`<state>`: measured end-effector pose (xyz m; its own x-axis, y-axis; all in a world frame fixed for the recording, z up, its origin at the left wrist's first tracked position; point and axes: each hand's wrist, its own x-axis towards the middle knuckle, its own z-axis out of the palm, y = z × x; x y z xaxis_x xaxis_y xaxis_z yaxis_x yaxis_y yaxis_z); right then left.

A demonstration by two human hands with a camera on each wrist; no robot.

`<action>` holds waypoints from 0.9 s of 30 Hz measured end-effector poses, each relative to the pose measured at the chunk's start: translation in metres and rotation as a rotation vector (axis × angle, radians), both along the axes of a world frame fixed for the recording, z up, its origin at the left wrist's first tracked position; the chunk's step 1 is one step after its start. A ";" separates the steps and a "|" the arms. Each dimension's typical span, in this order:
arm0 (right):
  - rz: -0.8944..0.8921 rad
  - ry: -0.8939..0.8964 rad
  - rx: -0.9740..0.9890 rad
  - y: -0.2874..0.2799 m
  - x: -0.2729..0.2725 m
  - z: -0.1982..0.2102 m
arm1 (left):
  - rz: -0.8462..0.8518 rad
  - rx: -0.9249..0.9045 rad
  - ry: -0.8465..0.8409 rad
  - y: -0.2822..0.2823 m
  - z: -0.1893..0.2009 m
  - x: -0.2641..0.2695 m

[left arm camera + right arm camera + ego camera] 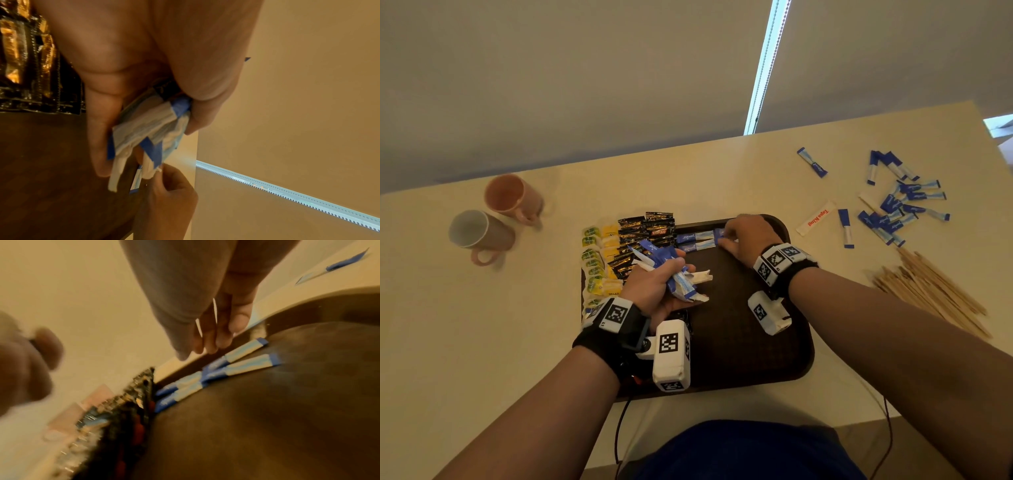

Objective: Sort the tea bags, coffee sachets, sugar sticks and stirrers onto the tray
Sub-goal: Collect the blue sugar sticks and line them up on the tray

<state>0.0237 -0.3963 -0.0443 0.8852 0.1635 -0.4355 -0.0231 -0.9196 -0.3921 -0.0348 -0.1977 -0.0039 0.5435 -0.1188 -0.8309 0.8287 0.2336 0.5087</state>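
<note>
**Sugar sticks going onto tray**

Left hand (654, 286) clenched round a bundle of blue-and-white sugar sticks (678, 274), held above the dark brown tray (739, 342). Right hand (748, 238) at the tray's far edge — fingers extended over placed sugar sticks (697, 241); actual contact can't tell. Black coffee sachets (647, 236) and yellow-green tea bags (597, 260) lined up along the tray's left side. Loose sugar sticks (897, 202) and wooden stirrers (935, 291) on the table (482, 325), right of tray. Two mugs (493, 219) far left.

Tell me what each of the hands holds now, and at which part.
Left hand grips a bunch of sugar sticks around their middle. Right hand touches sugar sticks on the tray; whether it grips one cannot be told.
</note>
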 end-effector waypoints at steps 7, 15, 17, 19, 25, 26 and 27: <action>-0.145 -0.130 0.533 0.031 -0.042 0.043 | 0.101 -0.014 -0.085 -0.005 0.008 -0.004; -0.071 -0.204 0.451 0.042 -0.069 0.063 | 0.108 -0.060 -0.162 0.000 0.022 -0.016; -0.077 -0.197 0.421 0.044 -0.070 0.065 | 0.087 -0.078 -0.193 0.002 0.023 -0.021; -0.089 -0.197 0.412 0.046 -0.072 0.066 | 0.069 -0.087 -0.208 0.003 0.024 -0.026; -0.171 -0.116 0.476 0.048 -0.080 0.064 | 0.041 -0.026 -0.216 0.010 0.020 -0.036; -0.185 -0.111 0.502 0.048 -0.082 0.064 | 0.041 -0.012 -0.219 0.012 0.019 -0.037; -0.192 -0.115 0.528 0.048 -0.084 0.065 | 0.043 -0.004 -0.224 0.013 0.019 -0.037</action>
